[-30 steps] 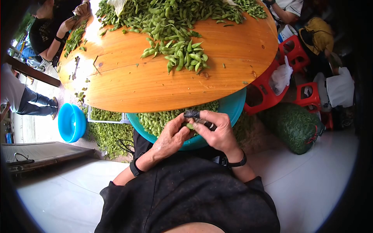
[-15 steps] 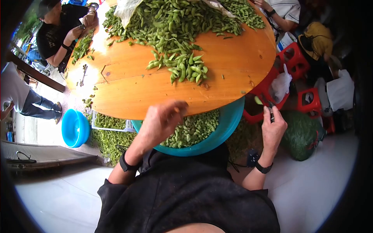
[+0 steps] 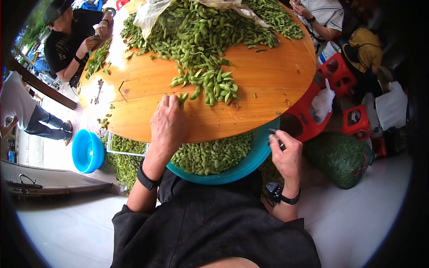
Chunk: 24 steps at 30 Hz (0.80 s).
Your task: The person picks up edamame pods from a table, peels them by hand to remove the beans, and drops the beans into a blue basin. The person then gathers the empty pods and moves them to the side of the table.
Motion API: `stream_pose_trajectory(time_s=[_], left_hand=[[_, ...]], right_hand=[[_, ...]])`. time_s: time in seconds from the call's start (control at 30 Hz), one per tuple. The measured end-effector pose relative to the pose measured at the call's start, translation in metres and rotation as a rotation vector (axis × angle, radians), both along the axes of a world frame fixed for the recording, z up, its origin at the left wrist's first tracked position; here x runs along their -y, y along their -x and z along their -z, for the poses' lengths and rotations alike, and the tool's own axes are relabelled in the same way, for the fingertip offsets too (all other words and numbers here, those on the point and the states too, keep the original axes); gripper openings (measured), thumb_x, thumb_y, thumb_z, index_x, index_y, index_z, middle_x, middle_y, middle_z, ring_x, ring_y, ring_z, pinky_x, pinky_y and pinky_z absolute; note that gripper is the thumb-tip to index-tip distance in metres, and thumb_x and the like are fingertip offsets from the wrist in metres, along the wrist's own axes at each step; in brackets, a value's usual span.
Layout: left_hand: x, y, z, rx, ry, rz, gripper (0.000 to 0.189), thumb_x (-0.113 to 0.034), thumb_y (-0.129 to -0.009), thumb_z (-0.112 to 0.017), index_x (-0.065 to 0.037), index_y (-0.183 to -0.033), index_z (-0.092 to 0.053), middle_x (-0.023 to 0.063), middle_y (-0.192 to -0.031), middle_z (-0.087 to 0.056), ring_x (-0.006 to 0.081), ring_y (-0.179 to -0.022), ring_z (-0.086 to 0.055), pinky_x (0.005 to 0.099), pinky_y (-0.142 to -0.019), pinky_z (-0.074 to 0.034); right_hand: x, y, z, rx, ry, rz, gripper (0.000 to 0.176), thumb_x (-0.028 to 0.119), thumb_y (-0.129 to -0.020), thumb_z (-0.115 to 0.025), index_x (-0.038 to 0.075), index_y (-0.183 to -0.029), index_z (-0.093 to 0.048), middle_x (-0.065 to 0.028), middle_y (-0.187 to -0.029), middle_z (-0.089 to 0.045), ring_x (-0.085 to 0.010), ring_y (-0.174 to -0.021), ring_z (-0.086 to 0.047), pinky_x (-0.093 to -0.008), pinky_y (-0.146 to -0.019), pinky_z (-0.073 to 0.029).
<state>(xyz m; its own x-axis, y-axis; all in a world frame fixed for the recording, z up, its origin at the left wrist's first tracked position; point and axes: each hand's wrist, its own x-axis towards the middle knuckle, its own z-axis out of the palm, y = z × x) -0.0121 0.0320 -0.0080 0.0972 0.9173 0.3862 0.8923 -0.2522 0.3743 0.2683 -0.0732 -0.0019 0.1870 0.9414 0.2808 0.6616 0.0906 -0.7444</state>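
My left hand (image 3: 166, 119) is on the wooden table (image 3: 147, 109), its fingers closed around a green soybean pod (image 3: 182, 97) that shows just past the fingers. Just beyond it spreads a heap of soybean pods (image 3: 196, 35), with a few loose ones trailing toward me. My right hand (image 3: 287, 154) is raised at the right rim of a teal basin (image 3: 263, 147), closed on a small dark tool (image 3: 276, 137) whose tip points up and left; its exact kind is hard to make out. Trimmed pods (image 3: 214, 156) fill the basin, partly under the table edge.
A light cloth (image 3: 154, 15) lies over the heap. To the left are a blue basin (image 3: 88, 151) and a white crate (image 3: 127, 144) among pods on the floor. Red stools (image 3: 308, 111) and a full green bag (image 3: 342, 158) stand right. Other people (image 3: 73, 44) sit around the table.
My left hand has moved up from over the basin onto the table, at the pods. My right hand has come left toward the basin; the green piece at its tool is gone.
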Motion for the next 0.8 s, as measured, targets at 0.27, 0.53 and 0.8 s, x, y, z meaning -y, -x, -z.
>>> stream_pose_trajectory(time_s=[0.27, 0.53, 0.8], left_hand=[[0.021, 0.014, -0.013, 1.096, 0.532, 0.22, 0.016, -0.014, -0.097, -0.06, 0.001, -0.094, -0.064, 0.0026, -0.071, -0.058, 0.0111, -0.061, -0.053, 0.0255, -0.057, -0.042], [0.064, -0.026, 0.006, 1.401, 0.621, 0.342, 0.009, -0.007, -0.097, -0.062, 0.001, -0.099, -0.066, -0.0008, -0.07, -0.057, 0.0052, -0.06, -0.048, 0.019, -0.055, -0.037], [0.079, -0.037, 0.015, 1.323, 0.494, 0.325, 0.003, -0.002, -0.095, -0.062, -0.001, -0.093, -0.061, -0.002, -0.076, -0.054, 0.005, -0.065, -0.047, 0.0199, -0.056, -0.037]], right_hand=[[-0.023, 0.067, -0.004, -0.329, 0.092, -0.334, 0.023, 0.003, -0.088, -0.061, -0.005, -0.109, -0.066, -0.0084, -0.071, -0.059, -0.0106, -0.055, -0.052, -0.0272, -0.051, -0.043], [-0.026, 0.073, -0.004, -1.206, 0.436, -0.482, 0.018, 0.005, -0.098, -0.056, -0.009, -0.107, -0.061, 0.0026, -0.071, -0.051, -0.0011, -0.051, -0.036, -0.019, -0.042, -0.025], [-0.024, 0.072, -0.004, -1.201, 0.498, -0.479, 0.017, 0.007, -0.098, -0.056, -0.006, -0.108, -0.062, 0.0049, -0.066, -0.046, -0.0014, -0.053, -0.037, -0.0196, -0.045, -0.029]])
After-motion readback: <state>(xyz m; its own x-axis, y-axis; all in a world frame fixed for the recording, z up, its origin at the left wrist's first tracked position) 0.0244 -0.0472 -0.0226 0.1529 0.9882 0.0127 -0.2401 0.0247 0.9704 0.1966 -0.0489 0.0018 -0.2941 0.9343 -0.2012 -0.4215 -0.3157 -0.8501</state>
